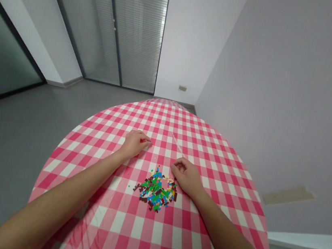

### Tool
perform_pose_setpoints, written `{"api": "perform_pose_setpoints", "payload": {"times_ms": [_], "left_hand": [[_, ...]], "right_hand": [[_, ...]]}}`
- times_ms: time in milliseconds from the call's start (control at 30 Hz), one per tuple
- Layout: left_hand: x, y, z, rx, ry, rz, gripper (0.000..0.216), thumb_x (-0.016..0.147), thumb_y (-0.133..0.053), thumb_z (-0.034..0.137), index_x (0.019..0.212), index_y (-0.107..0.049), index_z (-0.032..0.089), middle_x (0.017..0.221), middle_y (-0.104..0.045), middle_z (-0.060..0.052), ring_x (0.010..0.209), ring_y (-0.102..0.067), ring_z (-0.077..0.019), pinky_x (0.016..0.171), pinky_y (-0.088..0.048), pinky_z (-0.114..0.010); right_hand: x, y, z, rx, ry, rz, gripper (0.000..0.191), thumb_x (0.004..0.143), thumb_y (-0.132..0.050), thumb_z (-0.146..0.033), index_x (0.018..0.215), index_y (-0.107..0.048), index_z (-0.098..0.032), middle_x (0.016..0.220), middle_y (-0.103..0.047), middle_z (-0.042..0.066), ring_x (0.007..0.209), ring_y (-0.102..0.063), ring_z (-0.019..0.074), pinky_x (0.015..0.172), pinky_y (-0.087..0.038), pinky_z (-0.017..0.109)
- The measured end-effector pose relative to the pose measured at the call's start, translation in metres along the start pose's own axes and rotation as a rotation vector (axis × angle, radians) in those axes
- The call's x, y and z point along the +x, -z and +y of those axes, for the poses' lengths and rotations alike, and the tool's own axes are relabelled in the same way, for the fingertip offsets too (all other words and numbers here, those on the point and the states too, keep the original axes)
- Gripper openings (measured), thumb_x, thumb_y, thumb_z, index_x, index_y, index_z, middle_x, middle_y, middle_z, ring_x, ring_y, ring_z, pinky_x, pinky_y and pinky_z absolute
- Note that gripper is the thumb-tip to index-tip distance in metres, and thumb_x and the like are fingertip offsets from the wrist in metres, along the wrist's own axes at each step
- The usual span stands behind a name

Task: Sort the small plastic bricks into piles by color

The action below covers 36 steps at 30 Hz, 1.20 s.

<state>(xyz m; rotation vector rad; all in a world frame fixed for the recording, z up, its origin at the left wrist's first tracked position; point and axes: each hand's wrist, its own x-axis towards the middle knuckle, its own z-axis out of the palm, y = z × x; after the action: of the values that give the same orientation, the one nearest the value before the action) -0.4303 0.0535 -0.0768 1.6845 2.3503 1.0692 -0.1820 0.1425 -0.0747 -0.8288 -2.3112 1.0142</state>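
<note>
A small heap of tiny coloured building pieces [156, 189], green, blue, brown, red and yellow, lies on a red-and-white checked tablecloth [140, 227]. My left hand [134, 143] rests on the cloth beyond the heap to the left, fingers curled in a pinch with a small green piece [150, 141] at the fingertips. My right hand [185, 175] lies just right of the heap, touching its edge, fingers curled inward; whether it holds a piece is too small to make out.
The table [238, 179] stands close to a plain wall [280, 94] on the right. Grey floor [13, 141] spreads to the left, with glass doors and blinds [130, 26] at the back. A few stray pieces lie near the heap.
</note>
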Motion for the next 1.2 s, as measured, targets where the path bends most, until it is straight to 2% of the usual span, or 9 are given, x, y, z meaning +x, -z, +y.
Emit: {"api": "perform_pose_setpoints", "payload": {"times_ms": [167,400,700,1200], "left_hand": [[0.004,-0.011,0.0,0.043,0.039,-0.011,0.021,0.082,-0.061,0.034,0.085,-0.08,0.025,0.091,-0.072,-0.008,0.089,-0.061,-0.0263,0.081,-0.038,-0.041],[0.002,-0.014,-0.006,0.074,0.001,-0.04,0.022,0.083,-0.06,0.035,0.086,-0.08,0.027,0.094,-0.072,-0.007,0.093,-0.06,-0.0267,0.088,-0.036,-0.043],[0.004,-0.018,-0.009,0.1,0.015,0.06,0.022,0.083,-0.058,0.034,0.086,-0.08,0.028,0.089,-0.072,-0.008,0.086,-0.059,-0.0254,0.081,-0.041,-0.042],[0.003,-0.019,-0.005,0.145,0.044,0.079,0.025,0.084,-0.057,0.035,0.09,-0.08,0.027,0.088,-0.069,-0.01,0.089,-0.059,-0.0282,0.082,-0.04,-0.044]], "right_hand": [[-0.001,0.001,0.0,-0.007,-0.008,-0.021,0.01,0.081,-0.058,-0.028,0.078,-0.061,-0.02,0.066,-0.062,0.001,0.058,-0.052,0.0141,0.054,-0.038,0.026],[0.0,0.004,-0.002,-0.022,0.007,-0.049,0.007,0.08,-0.057,-0.024,0.078,-0.062,-0.02,0.066,-0.062,0.001,0.058,-0.051,0.0134,0.056,-0.039,0.026],[0.0,0.006,-0.006,-0.01,0.011,-0.065,0.007,0.08,-0.057,-0.024,0.077,-0.062,-0.02,0.065,-0.062,0.0,0.06,-0.054,0.0144,0.056,-0.04,0.027],[0.0,0.004,-0.005,-0.058,0.039,-0.073,0.009,0.082,-0.057,-0.023,0.078,-0.065,-0.019,0.066,-0.064,0.001,0.061,-0.056,0.0148,0.058,-0.041,0.027]]}}
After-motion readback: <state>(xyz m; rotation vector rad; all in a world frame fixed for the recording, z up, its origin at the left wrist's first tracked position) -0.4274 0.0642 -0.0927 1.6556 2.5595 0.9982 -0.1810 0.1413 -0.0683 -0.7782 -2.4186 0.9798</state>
